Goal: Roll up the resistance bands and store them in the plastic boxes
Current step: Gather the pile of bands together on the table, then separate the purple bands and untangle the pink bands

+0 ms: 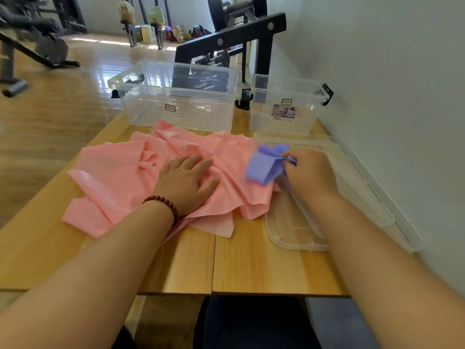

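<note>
A wide pink resistance band [120,177] lies crumpled across the middle of the wooden table [251,263]. My left hand [187,183] rests flat on it with its fingers spread. A smaller purple band [264,163], folded into a loose bundle, sits at the pink band's right edge. My right hand [310,172] pinches the purple band's upper end. Two clear plastic boxes stand at the table's far edge, a large one [176,96] and a small one [286,104]; no bands are visible in either.
Two clear lids [297,235] lie stacked on the table under my right forearm, against the white wall [390,96]. A black dumbbell rack [234,39] stands behind the boxes. Gym machines [30,41] stand on the wooden floor to the left.
</note>
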A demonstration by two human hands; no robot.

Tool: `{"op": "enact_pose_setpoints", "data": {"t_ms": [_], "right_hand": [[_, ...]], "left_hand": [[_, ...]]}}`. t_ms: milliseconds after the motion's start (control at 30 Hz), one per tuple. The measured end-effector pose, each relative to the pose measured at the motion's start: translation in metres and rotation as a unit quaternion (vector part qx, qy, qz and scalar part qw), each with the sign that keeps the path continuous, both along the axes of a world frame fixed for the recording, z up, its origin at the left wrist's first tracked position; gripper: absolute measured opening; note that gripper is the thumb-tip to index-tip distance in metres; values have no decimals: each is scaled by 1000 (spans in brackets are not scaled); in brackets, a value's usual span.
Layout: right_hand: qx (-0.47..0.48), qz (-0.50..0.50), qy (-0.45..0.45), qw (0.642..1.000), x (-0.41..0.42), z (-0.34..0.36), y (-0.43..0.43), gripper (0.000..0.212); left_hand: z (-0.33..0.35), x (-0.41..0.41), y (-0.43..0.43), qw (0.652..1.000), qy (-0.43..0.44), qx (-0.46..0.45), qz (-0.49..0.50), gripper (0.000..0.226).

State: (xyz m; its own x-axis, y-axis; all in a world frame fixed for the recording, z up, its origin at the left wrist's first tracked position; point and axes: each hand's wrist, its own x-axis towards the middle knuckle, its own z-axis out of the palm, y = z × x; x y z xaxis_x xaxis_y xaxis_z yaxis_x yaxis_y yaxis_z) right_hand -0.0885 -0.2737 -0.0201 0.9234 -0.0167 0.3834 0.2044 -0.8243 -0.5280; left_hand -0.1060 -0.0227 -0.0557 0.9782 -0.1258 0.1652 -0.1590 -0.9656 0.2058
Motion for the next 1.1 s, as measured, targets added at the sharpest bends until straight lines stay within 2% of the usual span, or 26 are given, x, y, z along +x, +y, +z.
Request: {"op": "enact_pose_setpoints", "data": {"t_ms": [67, 100, 233, 400, 500, 633, 700, 733, 800, 867, 900, 933, 1000, 1033, 1100], "right_hand": [[-30, -38, -56, 997, 0, 4, -8, 19], [-58, -53, -55, 995, 1, 4, -11, 17], [-147, -35, 78, 985, 1, -10, -9, 23], [-187, -75, 101, 974, -16, -1, -4, 44], [-207, -81, 67, 973, -21, 9, 2, 44], [-165, -3, 8, 986, -30, 21, 34, 51], [-127, 77, 37, 988, -29, 23, 59, 45], [-127, 118, 63, 983, -27, 21, 70, 51], [-196, 165, 117, 960, -20, 19, 89, 73], [-261, 172, 176, 934, -12, 14, 99, 88], [-263, 173, 197, 928, -9, 11, 103, 86], [-252, 177, 204, 929, -6, 7, 106, 73], [-215, 184, 157, 946, -1, 0, 113, 21], [-194, 180, 139, 954, 1, -1, 115, 3], [-158, 151, 117, 969, 7, 1, 116, 14]], "left_hand": [[1, 0, -1, 1000, 1, 2, 3, 97], [1, -1, -2, 1000, 2, 4, 3, 97], [1, -1, -2, 1000, 9, 8, 6, 83], [3, -3, -2, 1000, 14, 1, 5, 76], [5, -4, -2, 1000, 13, -5, 7, 75], [8, -7, 2, 1000, -12, -1, 21, 73], [10, -7, 10, 999, -20, 19, 37, 71], [11, -6, 16, 998, -19, 29, 44, 67], [13, -5, 31, 998, -19, 39, 49, 61], [17, -6, 43, 998, -26, 47, 43, 62], [20, -7, 47, 998, -24, 44, 36, 62], [22, -8, 50, 999, -13, 29, 24, 61], [26, -12, 54, 999, 38, -30, 0, 62], [27, -15, 55, 996, 64, -60, -9, 66], [28, -19, 57, 992, 101, -73, -15, 85]]}}
